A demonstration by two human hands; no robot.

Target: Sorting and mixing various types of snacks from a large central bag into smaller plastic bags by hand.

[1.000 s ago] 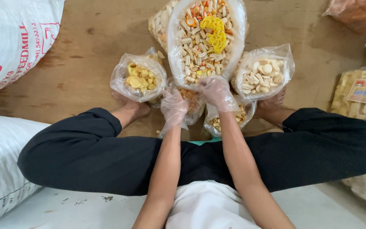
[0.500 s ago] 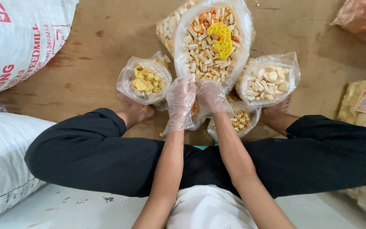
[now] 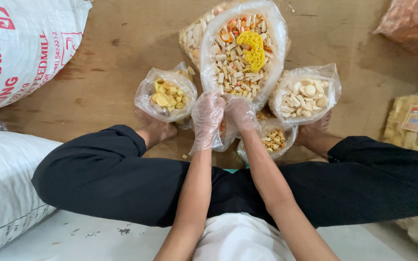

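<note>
A bare brown plywood floor [image 3: 112, 72] fills the view, scuffed and dusty; the person sits cross-legged on it in black trousers [image 3: 102, 179], clear plastic bags of dry crackers fanned out in front. The left hand [image 3: 208, 110] and the right hand [image 3: 240, 111], both in thin crinkled disposable gloves, meet at the near rim of the large mixed bag [image 3: 243, 48]; the fingers curl inward and seem to pinch the plastic edge, though whether they hold crackers as well I cannot tell. In my judgement this handling goes best with a light grip and the rim kept high, since the film is slippery and the pieces brittle. The mix is pale tubes, orange rings and a bright yellow lattice; to the left sits a small bag of yellow shells [image 3: 166, 96]; to the right a bag of white oval chips [image 3: 306, 94]; just under the hands a small bag of tan bits [image 3: 273, 140]. Coarse woven white sacks [image 3: 20, 48] stand at the left.
</note>
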